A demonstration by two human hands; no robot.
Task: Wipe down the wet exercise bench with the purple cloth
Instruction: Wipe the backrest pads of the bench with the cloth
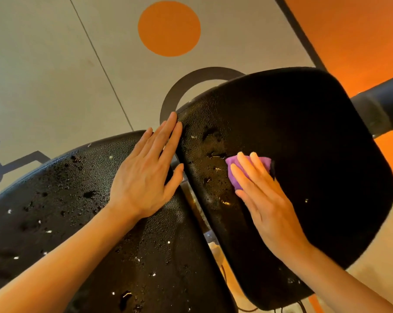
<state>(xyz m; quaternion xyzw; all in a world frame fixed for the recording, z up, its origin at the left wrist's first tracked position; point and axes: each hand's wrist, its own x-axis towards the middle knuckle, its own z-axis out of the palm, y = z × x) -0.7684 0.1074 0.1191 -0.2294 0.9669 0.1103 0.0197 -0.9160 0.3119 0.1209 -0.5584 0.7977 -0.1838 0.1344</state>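
The black exercise bench has two padded sections split by a narrow gap. The left pad point(82, 222) is covered in water drops. The right pad point(315, 154) is wet on its left part and looks dry and dark on its right part. My right hand point(263, 199) lies flat with straight fingers on a small purple cloth point(238, 175), pressing it onto the right pad. My left hand point(148, 175) rests flat on the left pad, its fingertips reaching the gap and the right pad's edge.
A grey floor point(55, 75) with an orange circle point(169, 28) and dark ring markings lies beyond the bench. An orange floor area point(360, 30) is at the upper right. A black padded bar point(380, 102) of the bench frame juts out at the right.
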